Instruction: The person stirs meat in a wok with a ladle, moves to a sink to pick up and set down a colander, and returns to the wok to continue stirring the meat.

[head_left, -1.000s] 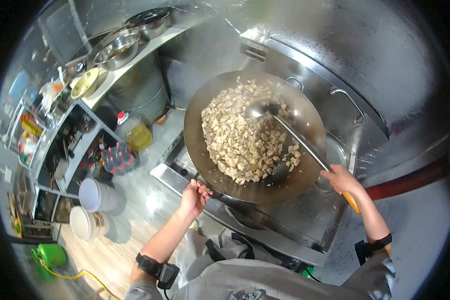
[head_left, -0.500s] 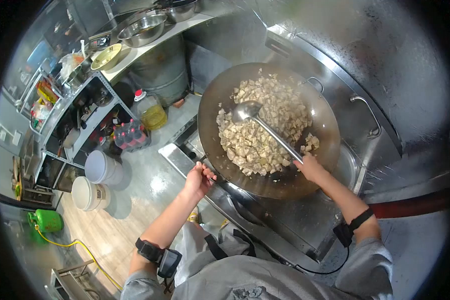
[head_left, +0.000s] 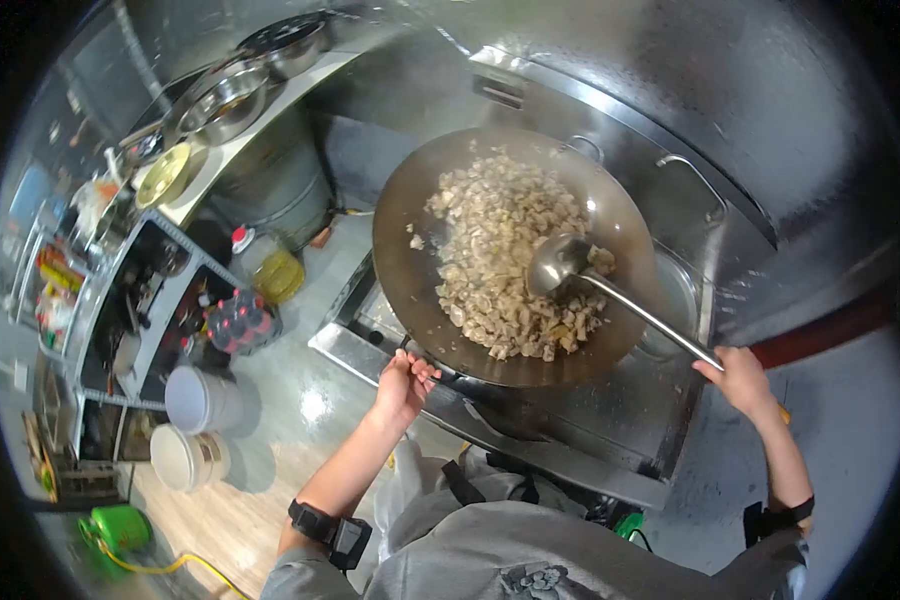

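A large wok point(head_left: 410, 300) rests on the metal stove and holds a heap of diced meat point(head_left: 500, 250). My right hand point(head_left: 742, 382) is closed round the end of a long-handled steel ladle point(head_left: 655, 322), to the right of the wok. The ladle's bowl lies against the right side of the meat. At the wok's near left edge, my left hand point(head_left: 406, 386) has its fingers curled at the rim; what they hold there, if anything, is too small to make out.
A steel counter edge point(head_left: 570, 462) runs in front of me. Left are two buckets point(head_left: 202, 400), an oil jug point(head_left: 273, 272), bottles point(head_left: 242, 322) and a shelf point(head_left: 160, 310). Metal bowls point(head_left: 225, 105) stand on a counter at the upper left. A green gas cylinder point(head_left: 120, 528) is lower left.
My right hand has moved right and back toward me, drawing the ladle from the meat's upper left to its right side. The meat has shifted, and the camera view has turned slightly.
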{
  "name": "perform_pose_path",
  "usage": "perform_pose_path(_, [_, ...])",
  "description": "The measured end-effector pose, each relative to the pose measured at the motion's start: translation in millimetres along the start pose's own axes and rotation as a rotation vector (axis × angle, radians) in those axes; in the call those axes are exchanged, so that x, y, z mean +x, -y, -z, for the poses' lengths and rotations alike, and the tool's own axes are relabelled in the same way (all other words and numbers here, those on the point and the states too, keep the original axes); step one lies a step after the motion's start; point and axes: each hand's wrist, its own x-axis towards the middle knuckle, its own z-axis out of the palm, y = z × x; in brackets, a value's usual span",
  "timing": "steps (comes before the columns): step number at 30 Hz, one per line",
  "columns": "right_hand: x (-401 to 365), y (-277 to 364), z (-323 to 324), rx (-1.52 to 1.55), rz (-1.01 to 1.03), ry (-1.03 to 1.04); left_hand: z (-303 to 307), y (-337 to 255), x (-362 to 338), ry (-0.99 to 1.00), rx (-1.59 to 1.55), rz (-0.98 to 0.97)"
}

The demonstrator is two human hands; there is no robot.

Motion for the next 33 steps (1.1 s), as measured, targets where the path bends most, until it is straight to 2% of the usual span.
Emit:
perform_pose_path(4, [-63.5, 10.2, 30.8, 0.186, -0.147, 0.029, 9.6, -10.0, -0.1, 0.105, 0.038, 0.096])
perform_pose_path(6, [-89.6, 18.6, 37.3, 0.242, -0.296, 0.095, 12.8, -13.5, 2.3, 0.147, 0.062, 0.137])
perform_pose_path(8, [-110.7, 27.9, 39.7, 0.251, -0.334, 0.089, 10.9, -19.8, 0.3, 0.093, 0.073, 0.196])
perform_pose_path(12, [-137.7, 60.6, 54.9, 0.114, -0.382, 0.18, 18.0, -17.5, 6.7, 0.203, 0.002, 0.197])
perform_pose_path(14, [-139.6, 73.5, 54.0, 0.02, -0.302, 0.272, 17.5, -17.7, 5.5, 0.205, 0.016, 0.212])
perform_pose_path(15, [-133.3, 78.2, 45.6, 0.025, -0.308, 0.269, 17.7, -18.5, 5.0, 0.224, 0.039, 0.212])
perform_pose_path(18, [-83.5, 90.2, -13.4, 0.169, -0.263, 0.456, 18.3, -21.7, 7.9, 0.281, 0.079, 0.213])
perform_pose_path(20, [-34.1, 101.9, -70.4, 0.155, -0.239, 0.343, 17.0, -23.1, 5.1, 0.253, 0.105, 0.232])
perform_pose_path(22, [15.5, 121.4, -118.3, 0.237, -0.212, 0.254, 21.6, -18.2, 8.9, 0.296, 0.086, 0.191])
perform_pose_path(24, [52.5, 146.0, -143.4, 0.403, -0.315, 0.296, 20.4, -20.5, 6.8, 0.247, 0.088, 0.218])
perform_pose_path(26, [61.2, 166.5, -156.5, 0.853, -0.463, 0.404, 20.3, -22.9, 6.0, 0.234, 0.137, 0.195])
perform_pose_path(27, [53.7, 175.6, -145.7, 1.068, -0.457, 0.443, 19.6, -22.4, 5.8, 0.234, 0.13, 0.193])
perform_pose_path(28, [46.4, 170.0, -135.4, 1.07, -0.452, 0.442, 19.4, -20.3, 5.1, 0.234, 0.121, 0.193])
perform_pose_path(30, [33.4, 146.5, -114.5, 1.329, -0.354, 0.671, 19.2, -17.9, 5.5, 0.239, 0.111, 0.182])
perform_pose_path(32, [17.4, 120.9, -80.8, 1.379, -0.375, 0.71, 22.8, -17.4, 8.9, 0.237, 0.099, 0.164])
perform_pose_path(33, [13.0, 117.3, -60.9, 1.337, -0.408, 0.631, 25.7, -16.5, 11.6, 0.26, 0.092, 0.163])
